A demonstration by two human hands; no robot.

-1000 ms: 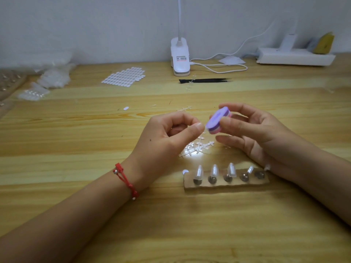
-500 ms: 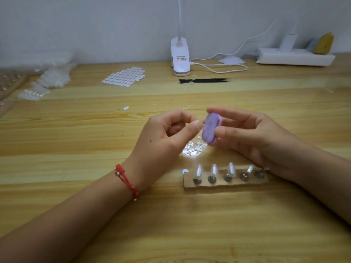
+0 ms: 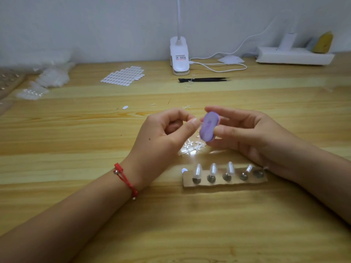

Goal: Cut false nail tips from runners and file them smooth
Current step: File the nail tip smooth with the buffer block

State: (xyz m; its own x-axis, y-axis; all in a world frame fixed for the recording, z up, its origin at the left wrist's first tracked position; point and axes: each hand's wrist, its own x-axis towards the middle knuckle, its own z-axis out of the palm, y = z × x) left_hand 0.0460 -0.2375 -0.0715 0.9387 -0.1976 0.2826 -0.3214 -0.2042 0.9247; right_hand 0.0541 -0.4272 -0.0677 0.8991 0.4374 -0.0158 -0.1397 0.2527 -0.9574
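Over one pale wooden desk [image 3: 76, 141], the left hand [image 3: 161, 133] has its fingers pinched on one barely visible clear tip [image 3: 199, 122], held against one purple oval filing block [image 3: 209, 128] clamped in the fingers of the right hand [image 3: 252, 133]. Below lies one brown cardboard strip [image 3: 224, 184] with five metal pegs [image 3: 211, 179], four bearing clear pointed nail tips [image 3: 197, 170].

Left hand [image 3: 161, 135] pinching, right hand [image 3: 247, 133] in curled grip, both nearly touching

Desk layout
left hand [image 3: 163, 137] with nail tip [image 3: 199, 122] and right hand [image 3: 247, 135] with file block [image 3: 209, 128] meet over runner scraps [image 3: 191, 148]; holder strip [image 3: 228, 184] in front of them; behind: tab sheet [image 3: 123, 75] left, tweezers [image 3: 205, 79] centre, lamp clamp [image 3: 179, 57] behind tweezers, power strip [image 3: 294, 56] far right
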